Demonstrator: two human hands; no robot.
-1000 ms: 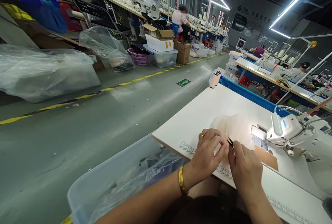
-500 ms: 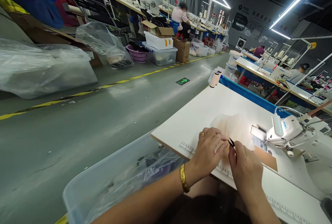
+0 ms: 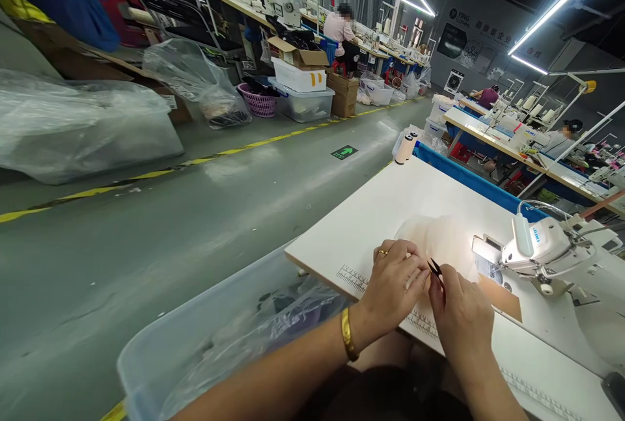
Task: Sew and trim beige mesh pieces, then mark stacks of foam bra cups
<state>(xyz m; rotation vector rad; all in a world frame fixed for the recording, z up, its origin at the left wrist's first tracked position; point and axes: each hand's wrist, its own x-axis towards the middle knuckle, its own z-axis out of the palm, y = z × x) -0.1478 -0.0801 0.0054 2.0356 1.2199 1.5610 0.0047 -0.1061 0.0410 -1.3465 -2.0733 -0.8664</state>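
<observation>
A translucent plastic bin stands beside the left edge of the white worktop; open room separates that edge from the left hand. Its fingers are pinched together; their hold cannot be determined. Sheer pale-cream fabric lies rumpled beyond the hands. Small black pointed snips are gripped by the right hand's fingers, left of the white sewing machine.

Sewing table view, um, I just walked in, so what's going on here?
A person is working bare-handed at a white sewing table. Their right hand holds small dark snips, points apart. The left hand is close beside the points, its fingertips pinched; what they hold is too small to tell. Sheer pale fabric lies on the table just beyond the hands, next to the JUKI sewing machine.
</observation>
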